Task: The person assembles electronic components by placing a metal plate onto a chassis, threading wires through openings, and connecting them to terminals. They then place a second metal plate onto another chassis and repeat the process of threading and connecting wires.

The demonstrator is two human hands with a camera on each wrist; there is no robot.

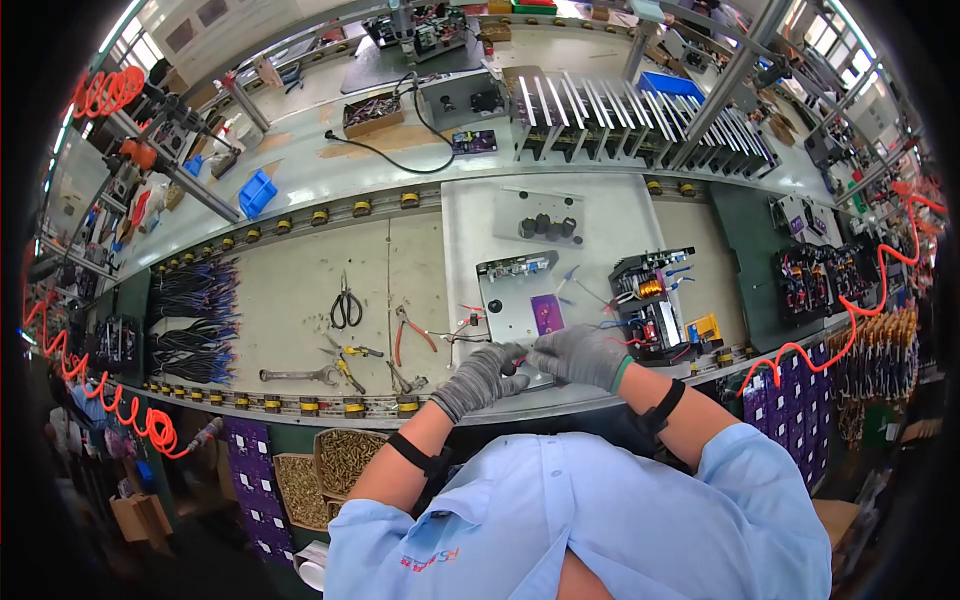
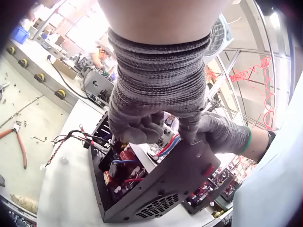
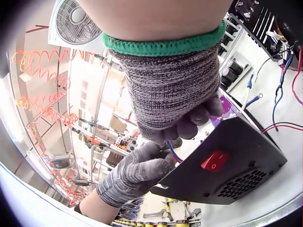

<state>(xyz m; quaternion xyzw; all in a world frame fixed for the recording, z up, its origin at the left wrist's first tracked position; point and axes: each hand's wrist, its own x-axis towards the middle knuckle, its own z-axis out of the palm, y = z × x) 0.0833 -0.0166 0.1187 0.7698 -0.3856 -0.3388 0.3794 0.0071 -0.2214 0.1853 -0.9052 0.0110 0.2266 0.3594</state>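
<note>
Both hands wear grey knitted gloves and meet at the near wall of a black metal device casing (image 3: 222,165). This wall carries a red rocker switch (image 3: 214,161) and a round-holed vent. Red and blue wires (image 2: 168,147) rise over its top edge between the hands. My left hand (image 1: 480,380) has curled fingers and pinches at these wires from the left. From the right, my right hand (image 1: 580,355) bends its fingers over the edge and grips the wires, its fingertips partly hidden. Inside the casing lie a purple circuit board (image 1: 546,314) and loose leads.
Left of the casing lie red-handled pliers (image 1: 412,335), black scissors (image 1: 346,303), yellow-handled cutters and a wrench (image 1: 298,376). Bundled cables (image 1: 195,320) lie further left. A second opened device (image 1: 650,305) stands close on the right. A flat plate with black parts (image 1: 540,217) lies beyond.
</note>
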